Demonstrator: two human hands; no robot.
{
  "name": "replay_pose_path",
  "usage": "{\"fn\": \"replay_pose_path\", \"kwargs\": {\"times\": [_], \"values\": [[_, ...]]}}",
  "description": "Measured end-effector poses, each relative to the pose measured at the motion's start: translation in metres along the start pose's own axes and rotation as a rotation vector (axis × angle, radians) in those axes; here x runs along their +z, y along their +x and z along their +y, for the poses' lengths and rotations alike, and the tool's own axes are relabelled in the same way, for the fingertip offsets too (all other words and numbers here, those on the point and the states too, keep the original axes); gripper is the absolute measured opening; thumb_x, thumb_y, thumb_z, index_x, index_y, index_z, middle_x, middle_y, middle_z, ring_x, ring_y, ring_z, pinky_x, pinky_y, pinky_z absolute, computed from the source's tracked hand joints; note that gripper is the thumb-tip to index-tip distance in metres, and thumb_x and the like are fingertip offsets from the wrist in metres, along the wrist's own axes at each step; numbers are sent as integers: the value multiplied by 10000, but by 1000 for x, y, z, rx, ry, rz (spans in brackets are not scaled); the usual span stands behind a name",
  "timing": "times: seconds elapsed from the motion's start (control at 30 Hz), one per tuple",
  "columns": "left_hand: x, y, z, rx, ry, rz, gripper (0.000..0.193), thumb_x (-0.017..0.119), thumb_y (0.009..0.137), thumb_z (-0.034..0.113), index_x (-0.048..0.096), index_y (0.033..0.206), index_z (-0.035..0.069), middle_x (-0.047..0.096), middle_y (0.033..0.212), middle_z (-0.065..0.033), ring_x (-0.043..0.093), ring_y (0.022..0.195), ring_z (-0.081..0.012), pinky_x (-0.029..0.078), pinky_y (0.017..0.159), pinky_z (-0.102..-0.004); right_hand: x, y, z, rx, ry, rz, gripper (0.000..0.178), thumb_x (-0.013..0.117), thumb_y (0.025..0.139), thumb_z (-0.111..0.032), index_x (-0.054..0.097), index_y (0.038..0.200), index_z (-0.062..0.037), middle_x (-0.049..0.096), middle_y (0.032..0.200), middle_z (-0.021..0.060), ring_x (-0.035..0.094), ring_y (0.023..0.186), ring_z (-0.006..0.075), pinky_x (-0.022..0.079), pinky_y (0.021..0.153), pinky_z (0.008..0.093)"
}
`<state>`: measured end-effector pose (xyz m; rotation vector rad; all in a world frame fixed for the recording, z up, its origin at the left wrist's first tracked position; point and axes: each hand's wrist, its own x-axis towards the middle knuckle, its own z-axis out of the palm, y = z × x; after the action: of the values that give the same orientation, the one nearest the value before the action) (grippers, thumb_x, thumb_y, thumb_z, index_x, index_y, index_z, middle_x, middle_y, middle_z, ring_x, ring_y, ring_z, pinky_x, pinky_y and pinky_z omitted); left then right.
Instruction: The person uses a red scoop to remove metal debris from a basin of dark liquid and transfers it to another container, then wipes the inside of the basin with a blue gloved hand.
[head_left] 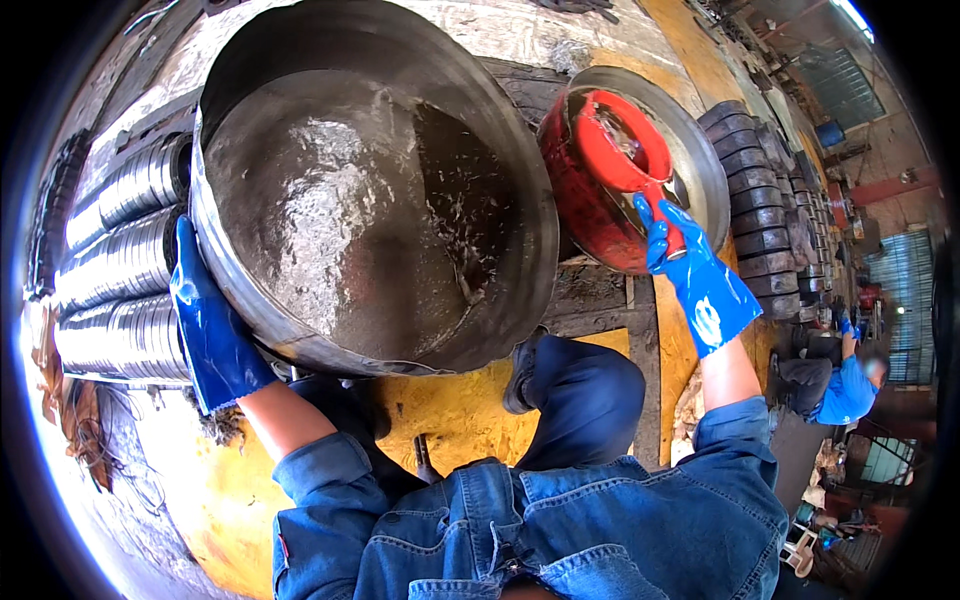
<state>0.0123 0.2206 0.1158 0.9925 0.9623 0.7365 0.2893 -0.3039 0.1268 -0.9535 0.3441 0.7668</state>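
My left hand, in a blue rubber glove, lies along the outer wall of a big round metal tub. Its fingers are stretched out, between the tub and some stacked dark metal rings. Wet grey-brown sludge with a shiny surface fills the tub's bottom, and a darker patch shows on its right side. In my right hand, also gloved in blue, is the handle of a red plastic dipper. The dipper sits inside the mouth of a smaller red metal drum, whose contents are mostly hidden.
More dark curved metal pieces stand in rows right of the drum. Yellow boards lie underfoot around my legs. A person in a blue shirt is seated far off at the right. Brown scraps and wires lie at the left.
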Motion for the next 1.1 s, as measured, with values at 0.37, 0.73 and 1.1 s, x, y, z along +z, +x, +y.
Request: {"fn": "replay_pose_path", "kwargs": {"times": [0.37, 0.73, 1.1], "values": [[7, -10, 9, -27, 8, 5, 616, 463, 1013, 495, 633, 1278, -34, 705, 1163, -174, 679, 1037, -282, 528, 922, -347, -69, 12, -42, -357, -591, 506, 252, 599, 925, -138, 649, 1153, -41, 691, 1087, 110, 669, 938, 158, 527, 669, 261], [3, -1, 0, 2, -16, 3, 587, 512, 1000, 473, 630, 1294, -22, 696, 1196, -158, 664, 1065, -263, 502, 956, -334, -156, -15, -69, -874, -1934, 1155, 341, 600, 873, -231, 618, 1164, -53, 685, 868, 197, 694, 794, 380, 543, 694, 479], [-12, 25, -11, 16, -9, -26, 548, 500, 1010, 442, 626, 1286, -15, 688, 1189, -168, 659, 1060, -261, 506, 955, -358, -94, 2, -66, -619, -1731, 723, 504, 671, 912, -234, 525, 1367, -76, 685, 899, 81, 691, 791, 213, 525, 628, 351]]}}
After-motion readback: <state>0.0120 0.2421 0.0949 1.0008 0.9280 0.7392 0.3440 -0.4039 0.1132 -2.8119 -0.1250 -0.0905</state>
